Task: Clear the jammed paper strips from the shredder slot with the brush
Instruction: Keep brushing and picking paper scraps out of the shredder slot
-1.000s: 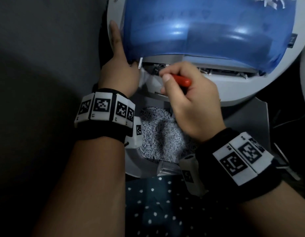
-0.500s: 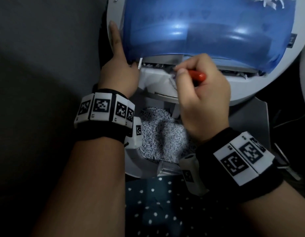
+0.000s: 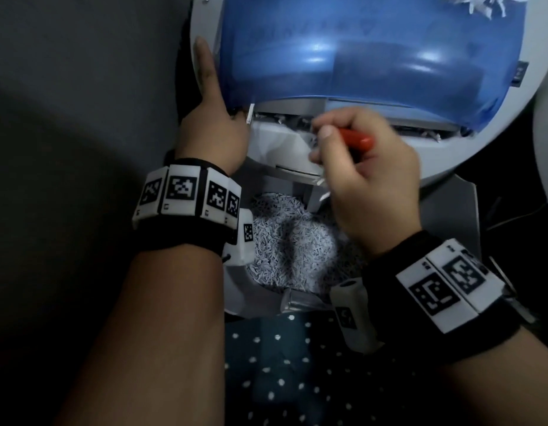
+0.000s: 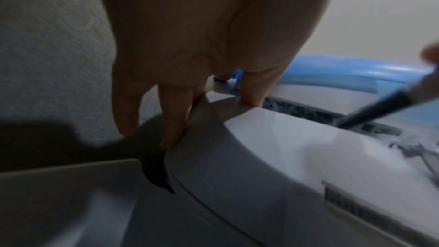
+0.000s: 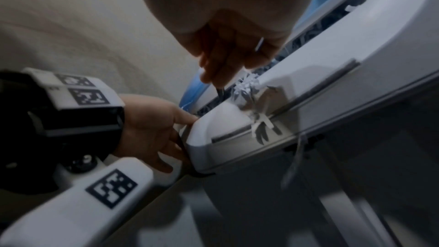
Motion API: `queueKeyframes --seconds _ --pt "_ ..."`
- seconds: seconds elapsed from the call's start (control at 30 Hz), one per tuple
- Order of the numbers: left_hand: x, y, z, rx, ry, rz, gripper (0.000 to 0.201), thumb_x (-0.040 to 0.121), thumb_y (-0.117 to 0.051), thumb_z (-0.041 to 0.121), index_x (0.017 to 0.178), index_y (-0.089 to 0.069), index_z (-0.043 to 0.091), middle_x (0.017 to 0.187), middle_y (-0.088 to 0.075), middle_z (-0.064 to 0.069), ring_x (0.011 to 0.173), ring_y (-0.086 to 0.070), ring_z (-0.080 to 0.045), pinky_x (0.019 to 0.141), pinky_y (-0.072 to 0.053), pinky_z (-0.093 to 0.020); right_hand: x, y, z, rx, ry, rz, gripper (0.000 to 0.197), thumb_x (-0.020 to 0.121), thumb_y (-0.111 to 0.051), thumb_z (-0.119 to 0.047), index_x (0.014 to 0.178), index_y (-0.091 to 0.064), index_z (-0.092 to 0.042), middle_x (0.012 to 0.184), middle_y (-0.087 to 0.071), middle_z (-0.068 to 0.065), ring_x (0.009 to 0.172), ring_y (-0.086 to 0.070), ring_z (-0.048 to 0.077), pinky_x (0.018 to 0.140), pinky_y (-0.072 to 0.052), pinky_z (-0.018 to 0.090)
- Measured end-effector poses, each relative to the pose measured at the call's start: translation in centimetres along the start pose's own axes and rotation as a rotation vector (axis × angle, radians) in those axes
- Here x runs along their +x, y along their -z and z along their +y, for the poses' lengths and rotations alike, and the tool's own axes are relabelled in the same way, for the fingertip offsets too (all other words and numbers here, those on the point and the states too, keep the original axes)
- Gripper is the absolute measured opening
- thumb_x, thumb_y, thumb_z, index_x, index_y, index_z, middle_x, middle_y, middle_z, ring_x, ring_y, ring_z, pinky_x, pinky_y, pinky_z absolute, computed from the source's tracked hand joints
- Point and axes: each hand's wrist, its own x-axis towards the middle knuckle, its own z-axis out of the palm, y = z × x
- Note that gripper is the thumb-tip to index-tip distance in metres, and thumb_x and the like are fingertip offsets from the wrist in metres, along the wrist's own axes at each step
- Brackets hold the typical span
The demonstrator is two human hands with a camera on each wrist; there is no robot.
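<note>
The shredder (image 3: 451,155) has a white body and a blue see-through cover (image 3: 374,56). Its slot (image 3: 285,119) holds jammed paper strips (image 5: 247,84). My right hand (image 3: 320,139) pinches a red-handled brush (image 3: 357,139) like a pen. The brush's dark tip (image 4: 375,112) dips into the slot near its left half. My left hand (image 3: 212,96) steadies the shredder's left corner: straight fingers (image 4: 175,119) lie down its side, and the index finger points up along the cover's edge. A few loose strips (image 5: 261,121) lie on the ledge below the slot.
Under the shredder head a pulled-out bin (image 3: 245,290) is full of shredded paper (image 3: 291,241). Dark polka-dot fabric (image 3: 297,364) lies nearest me. A grey surface (image 3: 82,87) fills the left. Cables (image 3: 512,216) run through the dark space on the right.
My right hand has moved the brush rightward along the slot, mostly in the first half second. The left hand has stayed on the shredder's corner.
</note>
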Motion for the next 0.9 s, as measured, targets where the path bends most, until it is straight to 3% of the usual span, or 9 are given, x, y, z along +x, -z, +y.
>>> queueKeyframes --seconds 0.07,0.13,0.23,0.3,0.43,0.57,0.7,0.83,0.9 --pt "-0.1 0.0 0.1 -0.004 0.003 -0.002 0.086 0.102 -0.048 0.030 0.153 0.020 0.038 0.137 -0.059 -0.011 0.109 -0.064 -0.031 0.091 -0.042 -0.032 0.1 0.2 0.3 -0.049 -0.035 0.029 0.016 0.089 -0.058 -0.023 0.084 -0.062 -0.038 0.075 -0.068 -0.014 0.077 -0.068 0.008 0.078 -0.056 0.037" --pt "-0.1 0.1 0.2 -0.005 0.008 -0.003 0.085 0.102 -0.048 0.030 0.153 0.020 0.037 0.137 -0.059 -0.013 0.110 -0.063 -0.033 0.089 -0.040 -0.030 0.7 1.3 0.3 -0.001 -0.031 0.172 0.015 0.085 -0.055 -0.021 0.076 -0.061 -0.032 0.069 -0.064 -0.015 0.072 -0.062 0.001 0.073 -0.052 0.027" --pt "-0.1 0.1 0.3 -0.008 0.013 -0.002 0.085 0.103 -0.048 0.030 0.153 0.020 0.036 0.133 -0.061 -0.014 0.108 -0.064 -0.033 0.087 -0.039 -0.029 1.7 3.3 0.4 0.049 -0.002 0.350 0.014 0.082 -0.051 -0.017 0.074 -0.062 -0.011 0.066 -0.059 -0.012 0.067 -0.054 0.000 0.066 -0.042 0.019" --pt "-0.1 0.2 0.3 -0.004 0.016 -0.004 0.084 0.103 -0.047 0.031 0.153 0.020 0.036 0.132 -0.062 -0.014 0.107 -0.064 -0.032 0.086 -0.040 -0.029 1.7 3.3 1.0 -0.005 -0.051 0.320 0.014 0.084 -0.052 -0.020 0.076 -0.061 -0.014 0.064 -0.057 -0.012 0.067 -0.055 -0.001 0.068 -0.045 0.022" --pt "-0.3 0.2 0.5 0.012 0.015 -0.007 0.084 0.103 -0.047 0.030 0.153 0.020 0.036 0.130 -0.062 -0.015 0.105 -0.064 -0.033 0.087 -0.043 -0.033 1.0 2.2 1.0 -0.031 -0.100 0.100 0.017 0.086 -0.054 -0.025 0.072 -0.056 -0.034 0.068 -0.062 -0.014 0.072 -0.063 0.014 0.074 -0.053 0.038" --pt "-0.2 0.2 0.5 0.017 0.014 0.002 0.084 0.103 -0.048 0.030 0.154 0.020 0.036 0.134 -0.060 -0.015 0.109 -0.063 -0.033 0.095 -0.045 -0.037 1.3 3.0 0.3 0.004 -0.012 0.219 0.018 0.086 -0.053 -0.019 0.071 -0.055 -0.029 0.069 -0.062 -0.011 0.073 -0.061 0.008 0.073 -0.051 0.034" --pt "-0.3 0.1 0.5 0.000 0.012 0.010 0.085 0.102 -0.049 0.029 0.154 0.019 0.036 0.137 -0.059 -0.013 0.114 -0.061 -0.033 0.099 -0.045 -0.037 0.8 1.6 0.8 -0.064 -0.051 0.010 0.010 0.092 -0.055 -0.030 0.086 -0.063 -0.030 0.074 -0.067 -0.009 0.075 -0.067 0.018 0.076 -0.055 0.044" --pt "-0.2 0.1 0.4 0.003 0.010 0.006 0.085 0.103 -0.049 0.030 0.154 0.019 0.036 0.132 -0.061 -0.013 0.099 -0.063 -0.028 0.088 -0.045 -0.033 0.9 1.7 0.3 0.073 -0.016 0.099 0.018 0.084 -0.055 -0.015 0.072 -0.058 -0.028 0.070 -0.062 -0.015 0.073 -0.058 0.000 0.074 -0.050 0.027" --pt "-0.2 0.2 0.3 0.010 0.000 0.002 0.084 0.103 -0.048 0.031 0.154 0.019 0.036 0.132 -0.061 -0.013 0.092 -0.062 -0.025 0.083 -0.042 -0.030 1.1 1.7 0.0 0.112 0.033 0.101 0.018 0.088 -0.055 -0.013 0.078 -0.058 -0.028 0.072 -0.060 -0.016 0.074 -0.058 -0.001 0.074 -0.048 0.025"
